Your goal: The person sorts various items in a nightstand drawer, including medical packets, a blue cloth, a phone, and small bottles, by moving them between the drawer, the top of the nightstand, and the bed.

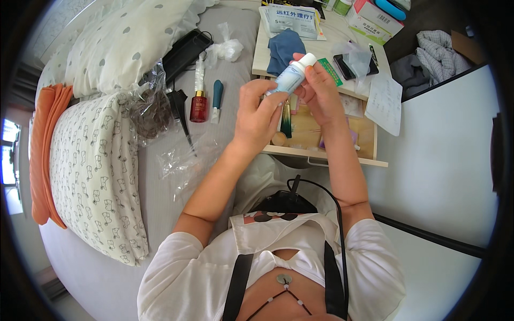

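While an orange cloth (49,155) lies beside a patterned quilt (93,176) at the far left, a red bottle (198,108) and a blue-handled tool (217,99) lie side by side on the grey sheet (159,208). Next, the person's left hand (255,115) pinches the lower part of a pale blue bottle (289,79) between thumb and fingers. Raised before the table (262,51) and open drawer (368,160), that bottle slants from lower left to upper right, its white cap (307,60) pointing up and right. The right hand (321,96) curls around the cap end.
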A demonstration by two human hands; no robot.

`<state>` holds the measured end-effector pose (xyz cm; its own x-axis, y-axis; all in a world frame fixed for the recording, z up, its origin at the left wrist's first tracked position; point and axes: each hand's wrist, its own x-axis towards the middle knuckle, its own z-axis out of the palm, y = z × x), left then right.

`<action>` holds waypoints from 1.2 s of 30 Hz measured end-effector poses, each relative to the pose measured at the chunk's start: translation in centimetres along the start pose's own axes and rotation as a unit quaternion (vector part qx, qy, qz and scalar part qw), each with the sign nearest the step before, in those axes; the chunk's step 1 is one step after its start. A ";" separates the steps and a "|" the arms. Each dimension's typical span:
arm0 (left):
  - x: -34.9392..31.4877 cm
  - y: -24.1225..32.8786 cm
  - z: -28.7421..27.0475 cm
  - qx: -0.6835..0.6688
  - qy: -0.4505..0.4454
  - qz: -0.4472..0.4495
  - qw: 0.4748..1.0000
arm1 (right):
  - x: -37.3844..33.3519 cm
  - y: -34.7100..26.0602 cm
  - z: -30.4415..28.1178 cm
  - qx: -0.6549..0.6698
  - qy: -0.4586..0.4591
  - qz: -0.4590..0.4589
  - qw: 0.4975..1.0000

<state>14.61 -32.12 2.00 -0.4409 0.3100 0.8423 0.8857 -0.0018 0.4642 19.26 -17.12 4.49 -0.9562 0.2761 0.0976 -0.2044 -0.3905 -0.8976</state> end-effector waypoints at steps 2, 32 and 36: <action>0.5 -0.1 -0.3 0.019 -0.014 0.047 0.999 | 0.0 -0.2 -0.3 0.047 -0.028 -0.003 0.998; 1.0 -2.5 -3.3 -0.149 0.178 -0.152 0.961 | -1.2 8.8 -12.2 -0.683 -0.010 0.159 0.713; 2.6 -3.7 -5.8 -0.162 0.319 -0.196 0.913 | -1.3 5.4 -8.8 -0.742 -0.022 0.123 0.659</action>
<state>9.35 -36.85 4.07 -0.8015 -0.2703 0.5334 0.5974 -0.3233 0.7339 21.28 -11.91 -4.27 -0.9340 0.3258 -0.1469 0.3565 0.8786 -0.3179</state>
